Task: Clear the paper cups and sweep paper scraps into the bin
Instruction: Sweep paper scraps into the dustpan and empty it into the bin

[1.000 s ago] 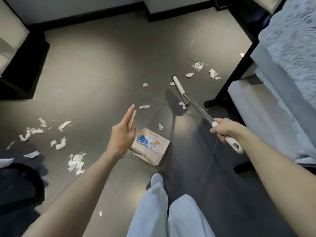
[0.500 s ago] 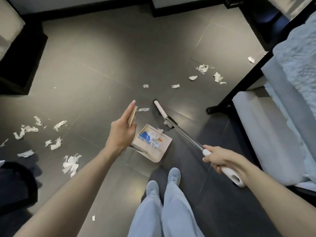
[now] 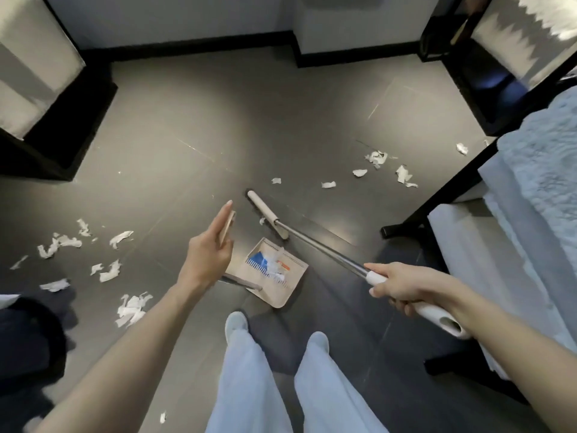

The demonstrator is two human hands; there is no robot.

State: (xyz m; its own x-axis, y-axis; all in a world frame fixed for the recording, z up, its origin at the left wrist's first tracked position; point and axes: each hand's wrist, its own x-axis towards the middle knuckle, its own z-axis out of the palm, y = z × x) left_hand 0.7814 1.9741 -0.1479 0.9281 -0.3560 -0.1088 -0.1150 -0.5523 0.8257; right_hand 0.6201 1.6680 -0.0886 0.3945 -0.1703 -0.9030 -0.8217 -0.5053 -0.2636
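The left hand [image 3: 206, 256], at the centre of the frame, holds the beige grip of the dustpan handle [image 3: 227, 225] with its index finger laid straight along it; how the thumb and other fingers close behind it cannot be told. From that grip a thin metal rod slants down to the dustpan [image 3: 278, 296], which sits on the floor [image 3: 237, 120] just right of the hand. White shreds with blue and orange bits lie inside it.

The right hand [image 3: 402, 287], at centre right, is curled round the white grip of the broom [image 3: 321, 250], forefinger reaching toward the metal shaft. The shaft runs up and left to the broom head [image 3: 265, 212], which lies on the floor just beside the dustpan's upper edge, with one small shred against it.

Paper scraps [image 3: 107, 271] are strewn over the left of the frame — several torn white pieces, well apart from the dustpan. A second scatter [image 3: 377, 157] lies in the upper right, beyond the broom head, and a lone scrap [image 3: 162, 417] sits at the bottom edge beside the left forearm.

Below the dustpan stand the person's legs in pale blue trousers [image 3: 249, 385]. At the right edge is pale cushioned furniture [image 3: 462, 245] on a black frame (bed or sofa, it is hard to tell).
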